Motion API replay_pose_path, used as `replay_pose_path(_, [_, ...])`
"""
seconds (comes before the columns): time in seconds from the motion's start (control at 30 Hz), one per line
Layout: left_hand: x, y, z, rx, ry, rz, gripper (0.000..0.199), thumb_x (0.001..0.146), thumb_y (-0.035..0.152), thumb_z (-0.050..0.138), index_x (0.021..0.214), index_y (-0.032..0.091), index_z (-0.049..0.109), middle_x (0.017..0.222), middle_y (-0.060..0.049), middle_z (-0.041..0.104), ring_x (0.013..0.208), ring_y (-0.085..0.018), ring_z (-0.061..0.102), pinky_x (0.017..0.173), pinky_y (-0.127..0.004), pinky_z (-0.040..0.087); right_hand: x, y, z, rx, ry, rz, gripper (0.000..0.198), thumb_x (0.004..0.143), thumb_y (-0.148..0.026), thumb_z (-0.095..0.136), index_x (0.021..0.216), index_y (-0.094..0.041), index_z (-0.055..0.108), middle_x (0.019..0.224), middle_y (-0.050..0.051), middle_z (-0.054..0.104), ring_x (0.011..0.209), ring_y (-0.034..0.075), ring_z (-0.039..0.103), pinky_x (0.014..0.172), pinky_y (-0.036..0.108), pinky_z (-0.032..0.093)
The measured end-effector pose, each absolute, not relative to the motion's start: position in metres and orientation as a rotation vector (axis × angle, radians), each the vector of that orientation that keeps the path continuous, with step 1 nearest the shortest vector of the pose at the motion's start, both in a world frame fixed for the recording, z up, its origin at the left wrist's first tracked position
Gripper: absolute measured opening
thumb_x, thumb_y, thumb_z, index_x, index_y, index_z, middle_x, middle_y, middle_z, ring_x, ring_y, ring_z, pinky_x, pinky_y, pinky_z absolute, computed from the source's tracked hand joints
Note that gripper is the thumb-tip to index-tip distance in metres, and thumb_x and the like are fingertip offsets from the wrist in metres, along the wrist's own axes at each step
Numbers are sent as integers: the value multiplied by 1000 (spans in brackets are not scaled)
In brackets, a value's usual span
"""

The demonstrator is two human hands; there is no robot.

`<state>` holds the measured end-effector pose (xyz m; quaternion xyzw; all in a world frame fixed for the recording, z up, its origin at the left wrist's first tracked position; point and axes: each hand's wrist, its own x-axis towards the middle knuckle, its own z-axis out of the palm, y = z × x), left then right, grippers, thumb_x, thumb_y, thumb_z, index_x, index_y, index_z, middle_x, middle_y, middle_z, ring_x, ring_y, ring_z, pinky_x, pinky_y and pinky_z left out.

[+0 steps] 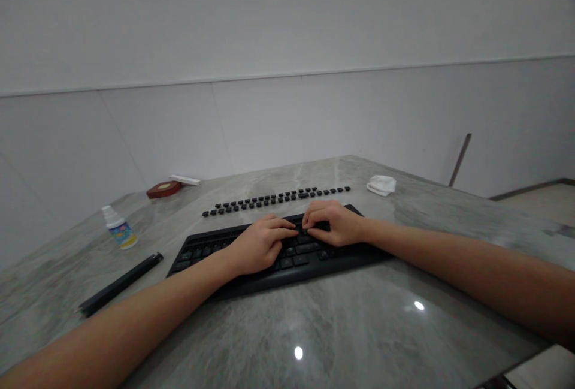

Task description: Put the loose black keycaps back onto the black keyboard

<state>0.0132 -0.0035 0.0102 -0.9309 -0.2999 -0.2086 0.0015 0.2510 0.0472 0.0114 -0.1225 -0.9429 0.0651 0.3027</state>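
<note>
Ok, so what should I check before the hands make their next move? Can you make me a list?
1. Keyboard resting on the table: ok.
2. Both hands at the keys: ok, left hand and right hand are close together over the keyboard.
3. A keycap pinched in the right fingers: cannot tell, the view is too small and dark.
4. No loose keycaps on the table: not ok, rows of them lie beyond the keyboard.
5. Spray bottle standing apart from the keyboard: ok.
6. White cloth away from both hands: ok.
</note>
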Motion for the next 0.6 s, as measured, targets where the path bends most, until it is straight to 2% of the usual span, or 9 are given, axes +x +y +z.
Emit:
replay_pose_path(0.3, [13,-3,10,-2919,-932,-656,48,76,1,42,115,16,66,118,-9,64,109,-21,57,99,-40,47,253,48,12,-240,-2496,256,13,76,-11,55,79,-15,67,87,8,69,79,15,63,75,27,52])
replay_pose_path(0.6, [13,-3,10,-2927,-939,-643,47,77,2,41,115,15,66,118,-9,63,110,-22,56,100,-40,46,251,51,8,-316,-2426,237,8,76,-13,59,77,-16,66,78,5,68,73,14,62,72,28,51])
